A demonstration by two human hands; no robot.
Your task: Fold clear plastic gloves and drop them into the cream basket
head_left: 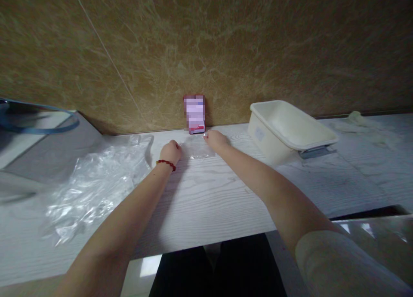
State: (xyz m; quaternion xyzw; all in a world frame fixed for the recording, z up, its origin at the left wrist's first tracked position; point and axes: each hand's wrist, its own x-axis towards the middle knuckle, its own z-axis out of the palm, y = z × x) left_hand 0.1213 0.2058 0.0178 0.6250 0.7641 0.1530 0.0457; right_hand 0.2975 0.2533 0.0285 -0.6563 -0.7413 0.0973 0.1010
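1. Left hand (171,152): fingers curled in, narrow, holding the left edge of a clear bag (197,147). Exact finger contact too small to make out.
2. Right hand (217,140): thumb and fingers pinched together on the same bag, at its upper right corner. Narrow grip.
3. Clear bag lay between the two hands, roughly flat, near the back of the table (206,202), just in front of the phone (195,113). Contents, if any, couldn't be told.
4. Phone stood upright, leaning on the brown marbled wall (226,47). Screen lit, partly pixelated, unreadable.
5. Pile of clear plastic (100,181) was spread on the table left of the left hand, crumpled and shiny. Count couldn't be told.
6. White bin (267,142) sat to the right of the right hand, well apart from it, near the wall. Open top, small label on its side, grey handle at the near right end.
7. Pale crumpled thing (355,117) lay right of the bin by the wall; too blurred to identify.
8. Far left: grey-white box (51,146), blue band (41,129) in front of its upper part.
9. Red bead bracelet (166,162) was on the left wrist; pale sleeve (335,258) covered the right upper arm.
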